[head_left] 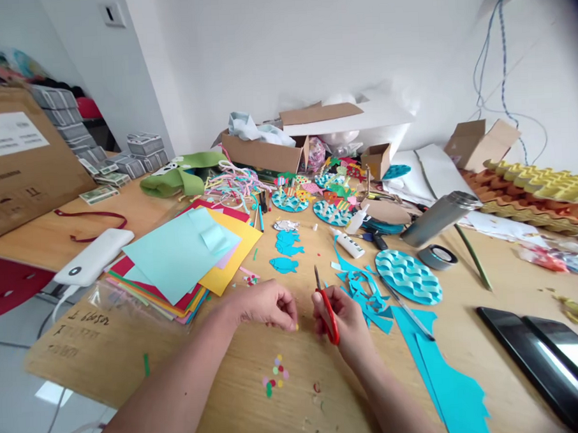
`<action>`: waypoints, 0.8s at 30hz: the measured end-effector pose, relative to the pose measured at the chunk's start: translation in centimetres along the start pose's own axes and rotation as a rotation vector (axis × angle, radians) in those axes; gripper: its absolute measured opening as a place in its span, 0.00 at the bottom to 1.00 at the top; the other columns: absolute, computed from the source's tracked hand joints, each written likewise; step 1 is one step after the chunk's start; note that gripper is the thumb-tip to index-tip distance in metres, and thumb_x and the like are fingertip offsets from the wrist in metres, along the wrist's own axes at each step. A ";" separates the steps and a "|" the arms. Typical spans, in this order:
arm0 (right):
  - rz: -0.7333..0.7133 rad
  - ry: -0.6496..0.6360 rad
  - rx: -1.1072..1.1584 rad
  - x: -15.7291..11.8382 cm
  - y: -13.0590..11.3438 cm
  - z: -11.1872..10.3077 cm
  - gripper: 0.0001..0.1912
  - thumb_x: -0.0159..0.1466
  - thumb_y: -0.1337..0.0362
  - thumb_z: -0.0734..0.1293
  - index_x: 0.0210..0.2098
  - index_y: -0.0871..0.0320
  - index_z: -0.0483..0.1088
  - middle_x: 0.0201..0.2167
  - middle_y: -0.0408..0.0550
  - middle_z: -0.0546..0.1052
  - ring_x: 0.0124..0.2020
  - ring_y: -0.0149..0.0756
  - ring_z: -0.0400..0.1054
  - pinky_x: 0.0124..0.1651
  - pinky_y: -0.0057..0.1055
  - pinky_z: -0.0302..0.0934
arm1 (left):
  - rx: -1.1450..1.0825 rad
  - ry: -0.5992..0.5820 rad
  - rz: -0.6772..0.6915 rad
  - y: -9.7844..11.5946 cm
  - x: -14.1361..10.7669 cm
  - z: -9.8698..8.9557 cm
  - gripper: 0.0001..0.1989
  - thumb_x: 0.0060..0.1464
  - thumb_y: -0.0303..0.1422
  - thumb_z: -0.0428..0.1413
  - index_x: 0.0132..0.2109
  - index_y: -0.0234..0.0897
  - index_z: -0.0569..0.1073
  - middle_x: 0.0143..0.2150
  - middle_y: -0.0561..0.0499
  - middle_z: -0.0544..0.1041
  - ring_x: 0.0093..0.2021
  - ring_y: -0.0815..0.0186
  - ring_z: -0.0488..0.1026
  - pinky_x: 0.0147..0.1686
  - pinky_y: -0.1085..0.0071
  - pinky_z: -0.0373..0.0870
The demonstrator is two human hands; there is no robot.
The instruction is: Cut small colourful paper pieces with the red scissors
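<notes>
My right hand [345, 319] is closed around red-handled scissors [328, 317], their blades pointing away from me. To its left, my left hand [271, 305] has its fingers pinched together over the table, with a tiny yellow bit [296, 327] at the fingertips. Small coloured paper dots [275, 375] lie in a loose group nearer to me. Beyond my hands, several blue paper fish [284, 265] lie in a column. Blue paper scraps [369, 296] are heaped right of the scissors, beside a round disc with wavy blue strips [409, 276].
Coloured paper sheets [175, 250] are stacked at left, near a white power bank [94, 255]. Glue bottles [350, 246], a roll of tape [437, 256] and a metal flask [440, 217] stand or lie at right. Dark phones or tablets [529, 359] lie at the right edge. Boxes [267, 152] line the wall.
</notes>
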State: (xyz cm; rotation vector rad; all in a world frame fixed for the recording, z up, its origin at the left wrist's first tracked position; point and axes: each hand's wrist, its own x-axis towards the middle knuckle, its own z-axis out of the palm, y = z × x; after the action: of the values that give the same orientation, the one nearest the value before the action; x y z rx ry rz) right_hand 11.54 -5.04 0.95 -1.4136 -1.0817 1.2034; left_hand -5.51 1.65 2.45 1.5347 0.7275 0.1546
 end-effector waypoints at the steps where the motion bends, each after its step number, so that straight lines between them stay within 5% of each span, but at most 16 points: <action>1: -0.002 0.004 -0.002 0.0 0.0 0.0 0.22 0.50 0.46 0.68 0.24 0.57 0.58 0.16 0.37 0.67 0.11 0.27 0.62 0.12 0.22 0.54 | 0.085 -0.083 0.003 0.1 -0.2 -0.1 0.02 0.37 0.29 0.58 0.24 0.36 0.75 0.18 0.55 0.69 0.19 0.72 0.61 0.20 0.75 0.56; 7: -0.010 0.008 -0.026 0.2 0.2 -0.2 0.21 0.52 0.47 0.67 0.25 0.57 0.58 0.17 0.38 0.67 0.12 0.28 0.64 0.12 0.22 0.55 | 0.350 -0.318 0.009 0.5 -0.9 0.2 0.09 0.33 0.22 0.56 0.19 0.41 0.76 0.16 0.55 0.71 0.18 0.69 0.64 0.18 0.75 0.56; 24: -0.025 0.009 -0.036 0.0 -0.3 -0.1 0.20 0.53 0.48 0.67 0.24 0.57 0.59 0.17 0.38 0.67 0.12 0.27 0.64 0.11 0.21 0.54 | 0.566 -0.213 0.058 0.5 -0.7 0.7 0.10 0.31 0.21 0.56 0.16 0.41 0.74 0.14 0.56 0.70 0.15 0.70 0.63 0.16 0.76 0.54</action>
State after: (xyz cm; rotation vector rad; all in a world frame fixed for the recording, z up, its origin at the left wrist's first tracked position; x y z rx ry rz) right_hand 11.64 -4.98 1.26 -1.4278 -1.1162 1.1640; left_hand -5.54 0.71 3.06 2.0737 0.5809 -0.1883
